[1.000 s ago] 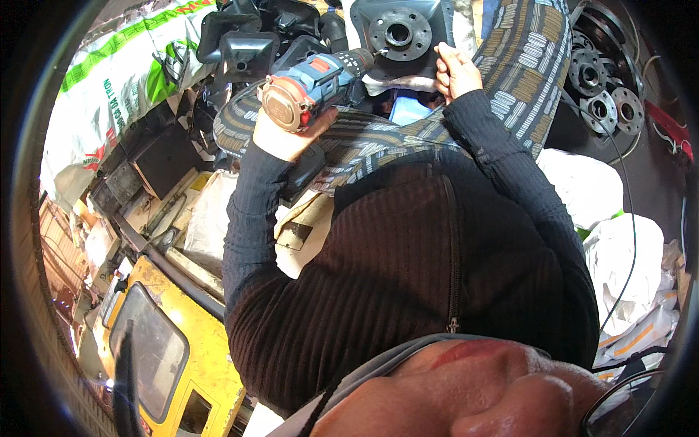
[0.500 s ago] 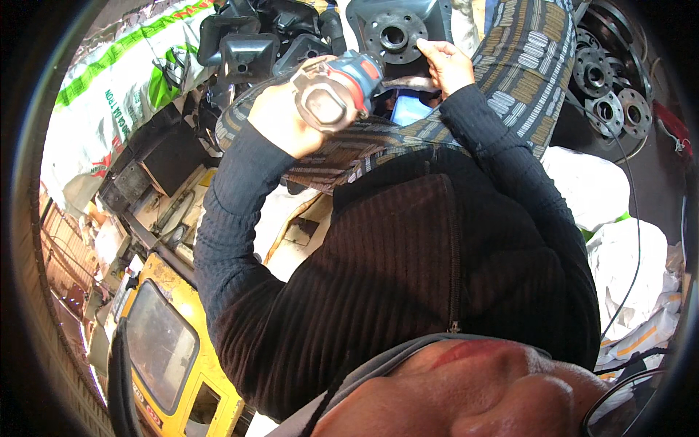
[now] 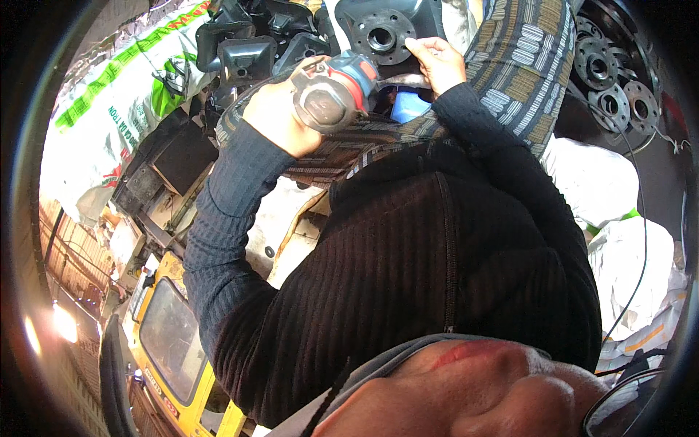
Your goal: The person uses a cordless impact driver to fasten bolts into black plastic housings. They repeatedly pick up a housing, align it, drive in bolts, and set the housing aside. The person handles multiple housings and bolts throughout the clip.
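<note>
My left hand [image 3: 273, 120] is wrapped around a blue, red and grey power drill [image 3: 331, 95]. The tool's front end points toward a round metal hub flange [image 3: 392, 48], and its tip is hidden. This flange has a large centre bore and a ring of small holes, and it sits on a dark square-cornered metal piece [image 3: 354, 13] in front of my lap. At the flange's right edge, the thumb and forefinger of my right hand [image 3: 440, 64] are pinched together beside a small hole. Whatever they grip, if anything, is too small to make out.
Several black funnel-like metal parts [image 3: 247, 60] are piled at the far left, near a white-and-green sack [image 3: 109, 124]. At the far right lie round flanges [image 3: 610, 108]. White bags [image 3: 593, 182] and a thin cable [image 3: 642, 240] are on my right; a yellow machine panel [image 3: 167, 342] stands on my left.
The view has shifted slightly, so the flange and both hands appear a little further left. Both hands keep the same hold.
</note>
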Tool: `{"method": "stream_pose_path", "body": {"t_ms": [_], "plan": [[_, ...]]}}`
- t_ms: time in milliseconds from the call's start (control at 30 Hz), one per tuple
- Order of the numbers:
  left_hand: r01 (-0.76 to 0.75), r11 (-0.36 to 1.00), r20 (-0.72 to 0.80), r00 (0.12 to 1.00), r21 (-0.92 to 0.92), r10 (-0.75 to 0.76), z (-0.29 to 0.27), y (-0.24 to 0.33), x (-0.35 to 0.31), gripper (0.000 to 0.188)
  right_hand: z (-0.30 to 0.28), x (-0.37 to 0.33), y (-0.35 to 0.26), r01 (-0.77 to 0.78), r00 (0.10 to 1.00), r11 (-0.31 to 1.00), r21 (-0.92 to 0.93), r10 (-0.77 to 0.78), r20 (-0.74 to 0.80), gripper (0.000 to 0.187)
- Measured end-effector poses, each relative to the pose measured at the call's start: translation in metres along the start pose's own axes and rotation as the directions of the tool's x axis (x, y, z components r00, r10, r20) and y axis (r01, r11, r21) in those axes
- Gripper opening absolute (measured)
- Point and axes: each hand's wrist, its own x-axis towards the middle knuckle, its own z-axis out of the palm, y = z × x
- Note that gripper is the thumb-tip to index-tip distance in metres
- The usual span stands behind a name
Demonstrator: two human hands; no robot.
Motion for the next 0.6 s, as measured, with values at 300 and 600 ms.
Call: {"method": "stream_pose_path", "body": {"t_ms": [300, 600], "plan": [[0.238, 0.971, 0.155, 0.960, -0.007, -0.235, 0.011, -0.005, 0.000, 0.059, 0.000, -0.001, 0.001, -0.051, 0.999, 0.993, 0.103, 0.051, 0.006, 0.028], [0.343, 0.938, 0.118, 0.930, 0.053, -0.347, 0.037, -0.018, -0.014, 0.056, -0.003, -0.001, -0.003, 0.031, 0.999, 0.998, -0.059, -0.029, 0.021, 0.028]]}}
